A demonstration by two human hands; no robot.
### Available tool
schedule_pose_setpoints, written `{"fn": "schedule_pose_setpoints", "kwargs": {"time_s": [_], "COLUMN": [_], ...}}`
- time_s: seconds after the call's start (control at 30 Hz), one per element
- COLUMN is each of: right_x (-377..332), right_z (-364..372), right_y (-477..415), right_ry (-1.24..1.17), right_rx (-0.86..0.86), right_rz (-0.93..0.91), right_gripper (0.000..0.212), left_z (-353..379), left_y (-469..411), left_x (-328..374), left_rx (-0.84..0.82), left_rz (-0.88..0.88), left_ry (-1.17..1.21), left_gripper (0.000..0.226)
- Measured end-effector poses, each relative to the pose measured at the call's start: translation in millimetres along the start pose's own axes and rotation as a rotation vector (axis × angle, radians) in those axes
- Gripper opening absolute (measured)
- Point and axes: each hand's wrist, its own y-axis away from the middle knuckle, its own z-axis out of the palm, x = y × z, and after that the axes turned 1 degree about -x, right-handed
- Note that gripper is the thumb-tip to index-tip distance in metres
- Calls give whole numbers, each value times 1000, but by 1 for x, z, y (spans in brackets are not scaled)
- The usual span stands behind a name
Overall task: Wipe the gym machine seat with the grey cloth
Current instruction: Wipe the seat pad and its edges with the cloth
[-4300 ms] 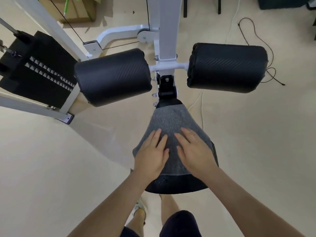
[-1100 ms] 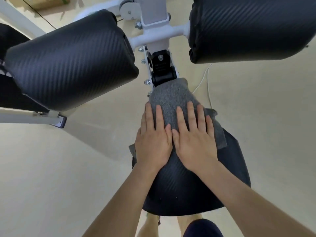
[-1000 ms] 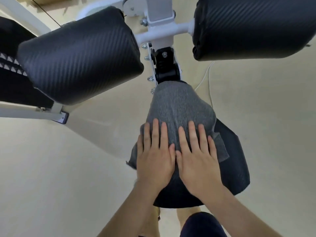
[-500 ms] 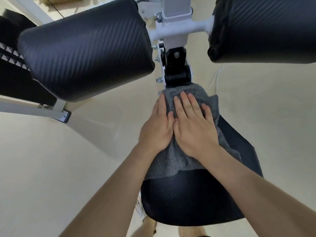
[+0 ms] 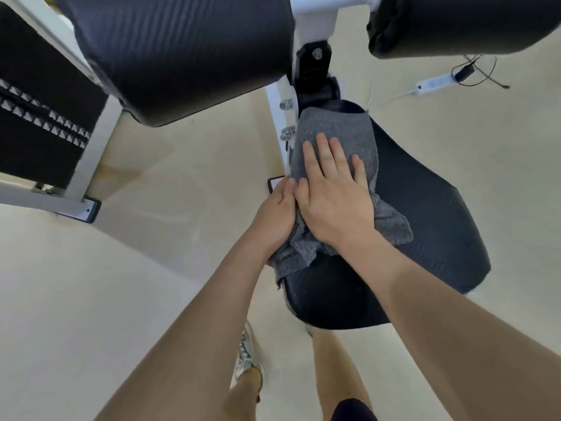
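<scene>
The black padded seat (image 5: 425,226) of the gym machine fills the middle right of the head view. A grey cloth (image 5: 337,132) lies bunched over its far left part, near the black bracket. My right hand (image 5: 334,192) presses flat on the cloth with fingers spread. My left hand (image 5: 274,217) curls around the cloth's left side at the seat's left edge, and its fingers are partly hidden under the fabric. A loose corner of the cloth hangs off the seat below my left wrist.
Two black roller pads (image 5: 179,53) (image 5: 461,22) hang above the seat on the white frame (image 5: 312,19). The black weight stack (image 5: 36,117) stands at the left. A white power strip (image 5: 434,83) with cables lies on the beige floor at the right.
Both hands and the cloth have shifted to the seat's left edge. The left hand has gone from flat to curled around the cloth. The view has moved closer and to the left.
</scene>
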Motion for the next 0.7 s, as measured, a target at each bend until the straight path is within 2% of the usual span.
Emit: {"fn": "schedule_pose_setpoints", "kwargs": {"time_s": [0.1, 0.23, 0.33, 0.43, 0.57, 0.63, 0.7], "right_x": [-21, -44, -51, -52, -45, -40, -39], "right_z": [8, 16, 18, 19, 21, 19, 19], "right_y": [34, 74, 86, 83, 83, 79, 74], "right_ry": [0, 19, 32, 20, 57, 62, 70], "right_rx": [25, 42, 50, 59, 90, 64, 37], "right_rz": [49, 45, 37, 20, -24, -63, -106], "right_gripper": [63, 62, 63, 62, 65, 68, 73], "left_z": [5, 13, 15, 7, -2, -7, -5], "left_y": [30, 79, 99, 78, 30, 20, 8], "left_x": [-22, -51, -60, -66, -48, -37, -42], "left_rx": [109, 199, 141, 160, 86, -14, -28], "left_rz": [59, 77, 190, 285, 427, 411, 381], "left_ry": [20, 263, 302, 273, 107, 295, 397], "left_gripper": [41, 35, 34, 29, 28, 29, 28]}}
